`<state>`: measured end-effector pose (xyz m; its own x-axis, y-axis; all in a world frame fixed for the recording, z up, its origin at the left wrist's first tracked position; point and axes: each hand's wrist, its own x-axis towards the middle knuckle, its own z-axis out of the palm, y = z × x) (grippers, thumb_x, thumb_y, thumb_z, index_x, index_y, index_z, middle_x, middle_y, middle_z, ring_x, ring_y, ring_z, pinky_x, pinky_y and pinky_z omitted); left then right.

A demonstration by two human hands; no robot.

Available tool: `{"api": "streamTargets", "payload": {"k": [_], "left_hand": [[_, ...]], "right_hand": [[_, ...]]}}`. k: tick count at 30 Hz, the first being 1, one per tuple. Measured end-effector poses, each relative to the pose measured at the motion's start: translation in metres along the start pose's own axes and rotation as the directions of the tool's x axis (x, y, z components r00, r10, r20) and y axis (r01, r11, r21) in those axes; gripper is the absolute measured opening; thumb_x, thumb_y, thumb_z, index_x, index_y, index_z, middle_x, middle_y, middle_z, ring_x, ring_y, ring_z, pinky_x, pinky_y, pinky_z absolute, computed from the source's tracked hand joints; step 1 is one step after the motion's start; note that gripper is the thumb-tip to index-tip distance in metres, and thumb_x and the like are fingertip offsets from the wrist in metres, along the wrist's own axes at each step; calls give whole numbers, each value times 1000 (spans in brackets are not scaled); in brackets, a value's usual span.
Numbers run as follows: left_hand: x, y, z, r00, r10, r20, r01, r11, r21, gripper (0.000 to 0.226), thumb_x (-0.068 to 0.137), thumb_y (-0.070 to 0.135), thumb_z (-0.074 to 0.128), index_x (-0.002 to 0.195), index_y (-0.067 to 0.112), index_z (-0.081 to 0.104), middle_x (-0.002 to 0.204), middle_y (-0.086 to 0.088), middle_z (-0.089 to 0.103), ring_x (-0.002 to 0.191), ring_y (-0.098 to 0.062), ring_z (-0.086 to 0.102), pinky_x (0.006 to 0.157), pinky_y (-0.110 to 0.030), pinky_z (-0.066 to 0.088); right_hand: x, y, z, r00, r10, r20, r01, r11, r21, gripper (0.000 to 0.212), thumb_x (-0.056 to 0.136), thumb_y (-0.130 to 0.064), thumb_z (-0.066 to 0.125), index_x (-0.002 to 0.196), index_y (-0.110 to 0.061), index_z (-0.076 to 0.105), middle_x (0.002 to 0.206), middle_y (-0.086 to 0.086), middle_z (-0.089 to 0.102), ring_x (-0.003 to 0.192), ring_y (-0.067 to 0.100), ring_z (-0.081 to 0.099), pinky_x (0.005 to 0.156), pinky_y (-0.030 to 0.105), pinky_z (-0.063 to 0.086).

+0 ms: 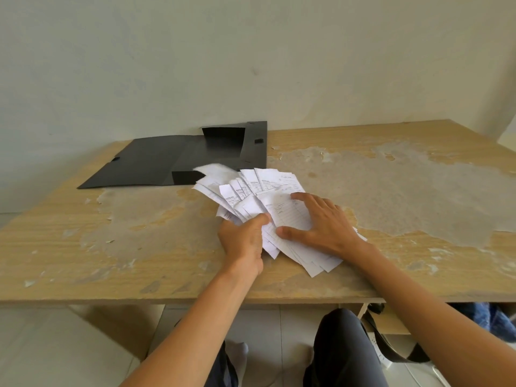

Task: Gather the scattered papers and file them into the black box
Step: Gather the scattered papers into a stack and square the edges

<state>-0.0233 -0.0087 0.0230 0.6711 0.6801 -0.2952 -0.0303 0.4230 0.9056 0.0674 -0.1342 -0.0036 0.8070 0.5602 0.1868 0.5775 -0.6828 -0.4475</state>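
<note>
A fanned bunch of white printed papers [259,188] lies in the middle of the worn wooden table [111,233]. My left hand [244,241] pinches the bunch at its left side, thumb on top. My right hand [325,223] lies flat on the papers with fingers spread, pressing them down. The far tips of the fan are blurred and reach the near edge of the black box [178,160]. The box lies open behind the papers, its lid folded flat to the left and its tray part against the wall.
The table's veneer is peeled in large grey patches [405,185]. A pale wall stands right behind the table. Below the front edge are my knees [343,344], a tiled floor and a black strap [391,344] at the right.
</note>
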Motion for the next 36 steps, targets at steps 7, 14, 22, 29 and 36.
{"api": "streamTargets", "payload": {"k": [7, 14, 22, 29, 36], "left_hand": [[-11, -3, 7, 996, -51, 67, 56, 996, -67, 33, 66, -1, 83, 93, 14, 71, 93, -7, 75, 85, -24, 71, 67, -38, 61], [-4, -2, 8, 994, 31, 105, -33, 999, 16, 36, 68, -9, 76, 101, 6, 71, 92, -9, 75, 93, -32, 70, 79, -44, 59], [-2, 37, 6, 859, 301, 413, -362, 929, 77, 38, 74, -7, 72, 100, 20, 71, 101, 0, 76, 92, -16, 72, 78, -37, 57], [7, 50, 6, 777, 380, 501, -504, 853, 136, 38, 78, -4, 71, 108, 18, 70, 105, 1, 75, 99, -16, 70, 84, -41, 58], [10, 70, 11, 694, 448, 563, -587, 805, 83, 38, 78, -6, 70, 104, 21, 70, 105, -1, 75, 100, -18, 70, 82, -39, 58]], "right_hand": [[-6, -8, 1, 999, -38, -9, 38, 996, 78, 99, 58, -87, 37, 141, -33, 31, 150, -4, 39, 134, 21, 41, 107, 38, 28], [-7, -7, -10, 986, 62, -157, 1, 928, 373, 110, 59, -69, 72, 146, -24, 21, 152, 1, 33, 135, 19, 37, 108, 45, 37], [7, -9, -50, 999, -9, -42, 41, 475, 879, 42, 79, -14, 74, 119, -10, 60, 109, 1, 74, 95, 19, 72, 74, 30, 56], [14, -17, -51, 989, -34, -145, 147, 374, 916, 38, 81, 0, 68, 117, -8, 57, 108, 1, 73, 98, 19, 70, 75, 26, 56], [19, -26, -53, 971, -14, -239, 234, 274, 933, 48, 81, 0, 68, 125, -7, 50, 120, 14, 66, 107, 27, 66, 85, 38, 55]]}}
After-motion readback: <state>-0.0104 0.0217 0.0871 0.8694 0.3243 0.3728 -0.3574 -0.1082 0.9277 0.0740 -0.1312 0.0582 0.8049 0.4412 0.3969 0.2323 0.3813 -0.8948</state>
